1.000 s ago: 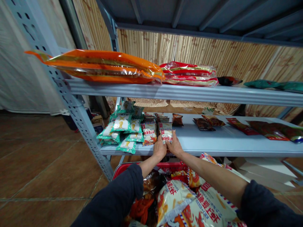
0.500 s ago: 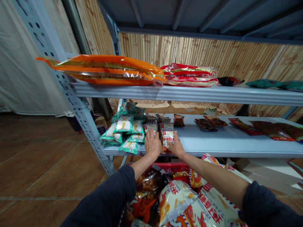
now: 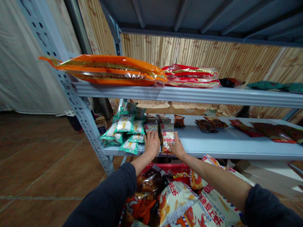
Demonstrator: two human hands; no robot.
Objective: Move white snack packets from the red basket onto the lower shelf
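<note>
One snack bag [image 3: 151, 127] sits behind the left hand [image 3: 152, 145], the front bag [image 3: 168, 139] against the right hand [image 3: 178, 148]; both grips spread. Likely light, slick, crushable; hold the sides.

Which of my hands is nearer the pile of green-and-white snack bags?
Left. Your left hand is just right of that pile, at the neighbouring white snack bag; your right hand is farther right, touching the next white bag.

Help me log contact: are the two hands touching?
Apart: in the head view, a gap showing a packet separates left hand and right hand.
</note>
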